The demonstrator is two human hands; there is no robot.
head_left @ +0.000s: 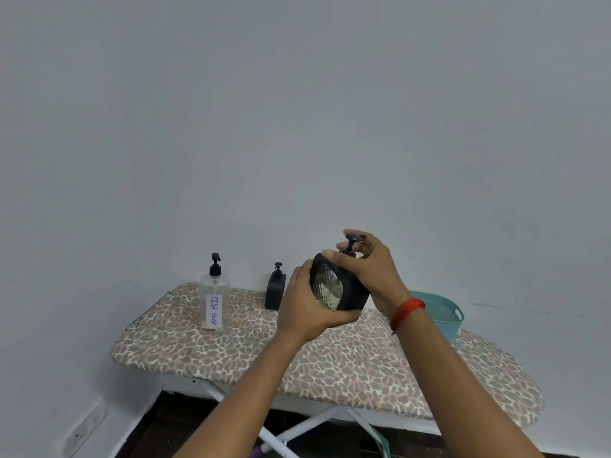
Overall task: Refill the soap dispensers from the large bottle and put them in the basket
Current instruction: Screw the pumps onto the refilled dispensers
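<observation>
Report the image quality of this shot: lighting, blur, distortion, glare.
Head view: flat, even light and only faint shadows on the wall; wide-angle bending curves the ironing board; the right hand shows slight blur at the fingers by the pump; the held dispenser catches a dull sheen on its textured window; the large bottle label reads clearly.

Free room and obstacles: the ironing board (330, 365) lies bare across its near half, from lower centre to the right of the frame, leaving open passage there. Along the far edge stand the clear bottle (215, 302) at centre left and a black dispenser (275, 290) just right of it, with a gap between them. Both hands (305, 305) (367, 272), raised at centre with a second dispenser (340, 285), block the way to the teal basket (444, 314) behind the right wrist.
</observation>
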